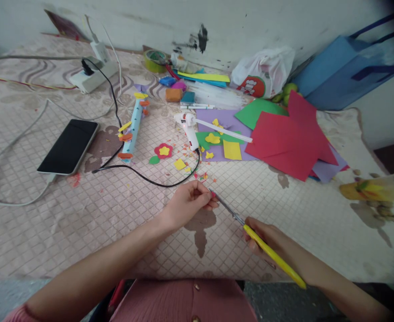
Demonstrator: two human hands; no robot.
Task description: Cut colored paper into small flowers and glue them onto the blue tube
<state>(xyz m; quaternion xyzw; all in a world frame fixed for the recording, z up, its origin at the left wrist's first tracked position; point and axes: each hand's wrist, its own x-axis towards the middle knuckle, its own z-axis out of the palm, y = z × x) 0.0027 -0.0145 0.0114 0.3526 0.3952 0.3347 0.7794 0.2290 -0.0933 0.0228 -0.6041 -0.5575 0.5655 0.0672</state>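
Observation:
My left hand (193, 200) pinches a tiny red piece (213, 194), perhaps paper, between thumb and fingers. My right hand (262, 237) grips scissors with yellow handles (274, 255). Their blade tips meet the red piece at my left fingertips. Beyond my left hand lie small coloured scraps (203, 177), a yellow square (180, 164) and a red flower with a yellow centre (163, 150). A green leaf shape (154, 159) is beside that flower. Farther back rests a white glue gun (188, 129) with a clear glue stick in it.
A black cord (140, 172) curves across the cloth in front of my left hand. On the left are a phone (69, 146), a power strip (96, 77) and a decorated blue strip (134, 125). Red sheets (287, 138), a plastic bag (264, 67) and a blue bag (337, 71) stand right.

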